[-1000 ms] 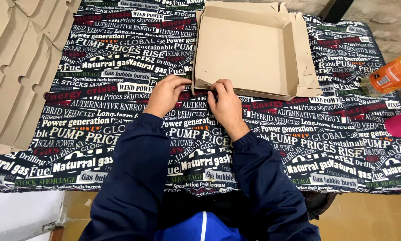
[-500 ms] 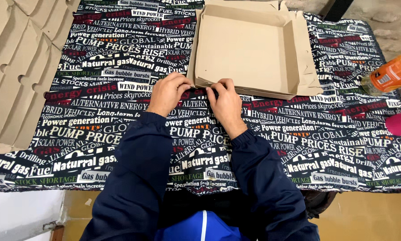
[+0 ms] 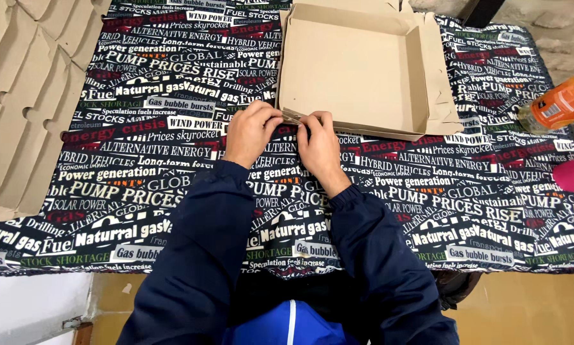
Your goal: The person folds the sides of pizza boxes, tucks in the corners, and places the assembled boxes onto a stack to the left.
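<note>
Head view: both hands pinch the near wall of a shallow cardboard box (image 3: 354,70) lying at the table's (image 3: 140,166) far edge. Left hand (image 3: 252,131) and right hand (image 3: 319,144) grip it closed-fingered; pressing the fold evenly along the crease would keep it straight.

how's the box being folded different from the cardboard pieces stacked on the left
The cardboard box has raised walls and an open top; the flat cardboard blanks lie unfolded. The box sits on the printed tablecloth alone, pinched at its near corner by the left hand and right hand; the blanks overlap in a pile, untouched. Both are plain brown cardboard.
</note>
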